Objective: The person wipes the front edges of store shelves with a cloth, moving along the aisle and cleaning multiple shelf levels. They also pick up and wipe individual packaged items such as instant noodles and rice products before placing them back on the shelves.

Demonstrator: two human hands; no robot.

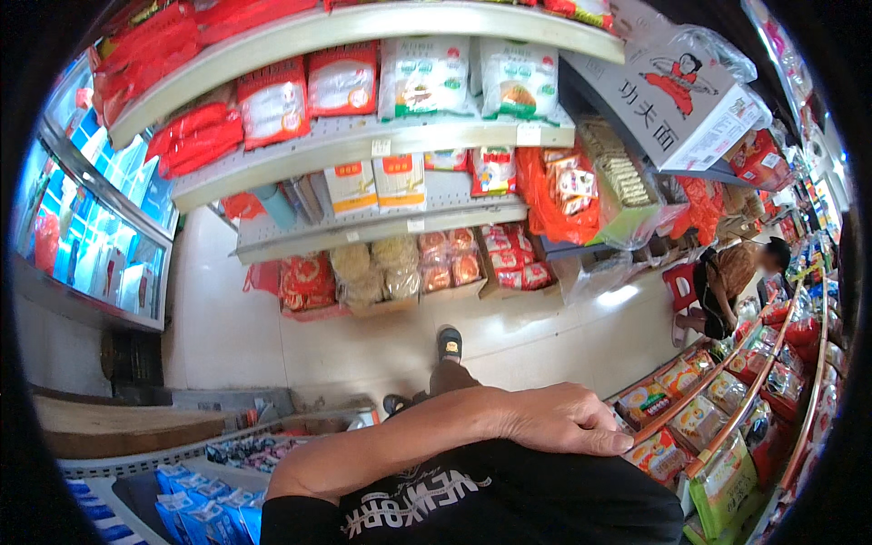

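Observation:
My left hand (pixel 562 417) reaches across the front of my black T-shirt (pixel 518 497), back of the hand up. Its fingers curl underneath, and the thumb points right. What lies under the fingers is hidden, so I cannot tell whether they hold anything. The thumb tip appears close to an orange-and-red food packet (pixel 657 455) on the rack at my right; contact is unclear. My right hand is out of view. Before me, a metal shelf unit (pixel 470 133) carries red noodle bags (pixel 272 102), white-and-green bags (pixel 426 78) and two white-and-yellow packs (pixel 375 182).
Glass-fronted coolers (pixel 102 225) stand left. Boxes of bagged dry noodles (pixel 375 269) edge the tiled floor (pixel 504 340). At right, a person (pixel 729 283) is beside a red stool (pixel 680 285), near railed racks (pixel 736 388). Blue packets (pixel 204 507) hang lower left. A large carton (pixel 671 88) sits upper right.

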